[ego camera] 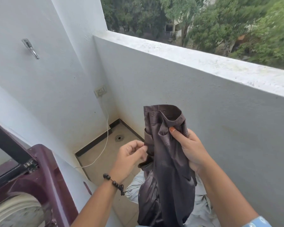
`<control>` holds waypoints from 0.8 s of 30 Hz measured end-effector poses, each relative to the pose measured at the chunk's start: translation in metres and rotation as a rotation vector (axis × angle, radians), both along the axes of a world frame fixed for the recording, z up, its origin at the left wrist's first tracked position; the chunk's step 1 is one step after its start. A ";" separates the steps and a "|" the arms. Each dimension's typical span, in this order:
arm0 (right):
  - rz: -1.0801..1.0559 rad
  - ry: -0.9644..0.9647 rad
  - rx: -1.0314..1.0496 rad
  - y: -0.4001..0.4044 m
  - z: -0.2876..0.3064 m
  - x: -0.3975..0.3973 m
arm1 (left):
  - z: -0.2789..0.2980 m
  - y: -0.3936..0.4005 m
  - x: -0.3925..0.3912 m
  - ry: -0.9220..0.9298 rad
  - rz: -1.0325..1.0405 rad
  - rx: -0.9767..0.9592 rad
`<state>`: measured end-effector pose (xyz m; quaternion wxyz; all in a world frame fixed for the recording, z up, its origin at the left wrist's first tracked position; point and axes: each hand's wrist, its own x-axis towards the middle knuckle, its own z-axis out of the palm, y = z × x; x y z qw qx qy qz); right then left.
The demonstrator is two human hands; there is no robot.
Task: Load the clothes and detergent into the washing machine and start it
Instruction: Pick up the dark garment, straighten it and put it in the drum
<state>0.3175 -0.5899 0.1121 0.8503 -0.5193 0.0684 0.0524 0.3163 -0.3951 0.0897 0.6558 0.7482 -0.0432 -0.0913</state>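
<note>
The right hand (189, 149) gripped the dark shirt (167, 161) while the left hand (131, 154) seemingly pinched its edge; best gathered loosely, then dropped into the open washing machine (39, 177).

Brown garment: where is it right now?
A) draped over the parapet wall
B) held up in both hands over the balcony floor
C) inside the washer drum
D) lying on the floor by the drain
B: the right hand grips the brown garment near its top, the left hand pinches its edge, and it hangs clear of the washing machine.
</note>
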 end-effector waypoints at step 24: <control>-0.130 -0.299 -0.525 0.065 0.037 -0.031 | 0.061 0.075 -0.013 -0.182 0.160 -0.173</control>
